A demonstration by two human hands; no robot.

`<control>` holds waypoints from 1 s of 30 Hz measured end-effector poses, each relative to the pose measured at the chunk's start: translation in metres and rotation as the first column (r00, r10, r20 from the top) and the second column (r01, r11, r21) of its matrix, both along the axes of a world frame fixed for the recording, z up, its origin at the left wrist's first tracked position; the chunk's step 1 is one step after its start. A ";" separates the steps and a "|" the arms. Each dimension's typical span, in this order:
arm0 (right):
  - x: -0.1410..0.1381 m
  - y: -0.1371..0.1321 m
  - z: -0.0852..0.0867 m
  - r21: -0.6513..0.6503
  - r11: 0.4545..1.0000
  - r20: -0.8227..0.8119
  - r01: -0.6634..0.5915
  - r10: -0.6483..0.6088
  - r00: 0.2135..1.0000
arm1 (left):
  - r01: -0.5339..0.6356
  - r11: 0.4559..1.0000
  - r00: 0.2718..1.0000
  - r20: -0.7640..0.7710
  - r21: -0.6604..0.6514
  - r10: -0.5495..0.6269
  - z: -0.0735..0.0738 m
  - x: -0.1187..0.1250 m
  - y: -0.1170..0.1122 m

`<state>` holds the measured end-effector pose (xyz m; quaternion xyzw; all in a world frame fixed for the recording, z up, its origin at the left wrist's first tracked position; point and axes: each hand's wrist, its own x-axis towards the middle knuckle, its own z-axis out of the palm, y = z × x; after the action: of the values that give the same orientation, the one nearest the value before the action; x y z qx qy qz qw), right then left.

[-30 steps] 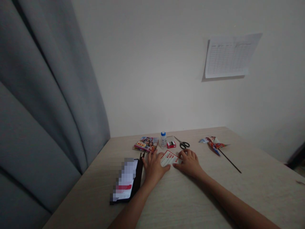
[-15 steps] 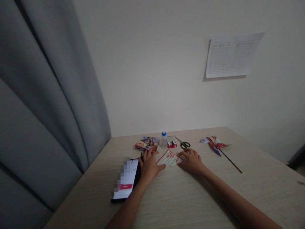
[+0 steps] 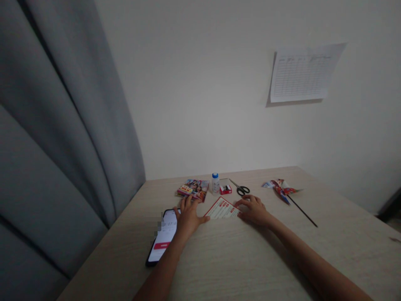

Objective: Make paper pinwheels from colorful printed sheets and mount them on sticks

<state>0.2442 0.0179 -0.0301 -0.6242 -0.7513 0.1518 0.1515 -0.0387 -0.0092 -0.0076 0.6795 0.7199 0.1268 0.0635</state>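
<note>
Red-printed card (image 3: 223, 209) lies flat between open hands, left hand (image 3: 188, 217) splayed empty beside phone (image 3: 163, 240) at 9 o'clock, right hand (image 3: 254, 210) fingertips pressing its 3 o'clock edge.

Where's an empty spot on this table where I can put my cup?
The widest bare patch of table lies between the two forearms, nearer than the card. Another lies right of the pinwheel. It is crowded at the back: booklet, bottle, red box and scissors sit close together, just beyond the left hand by the phone and the right hand.
</note>
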 end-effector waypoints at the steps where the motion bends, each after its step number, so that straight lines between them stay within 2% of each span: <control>1: 0.001 0.001 -0.002 0.003 1.000 0.000 -0.007 0.007 1.000 | -0.002 1.000 1.000 -0.005 -0.002 0.002 0.000 -0.002 0.000; 7: 0.008 0.010 -0.009 -0.009 0.998 0.009 -0.067 0.068 0.998 | -0.019 1.000 0.998 -0.053 -0.014 0.019 0.004 -0.013 0.000; 14: 0.012 0.009 -0.008 -0.016 0.995 -0.013 -0.103 0.103 0.995 | -0.035 0.998 0.997 -0.075 -0.059 0.030 0.013 -0.021 -0.001; 19: 0.014 0.010 -0.007 -0.008 0.987 -0.010 -0.162 0.162 0.987 | -0.030 0.998 0.997 -0.073 -0.057 0.026 0.011 -0.027 0.000; 30: 0.016 0.010 -0.001 -0.054 0.977 -0.029 -0.206 0.205 0.978 | -0.019 0.996 0.998 -0.056 -0.088 0.014 0.008 -0.032 0.002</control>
<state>0.2606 0.0282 -0.0311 -0.5454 -0.8054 0.1953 0.1259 -0.0706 -0.0071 0.0006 0.6733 0.7318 0.0765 0.0726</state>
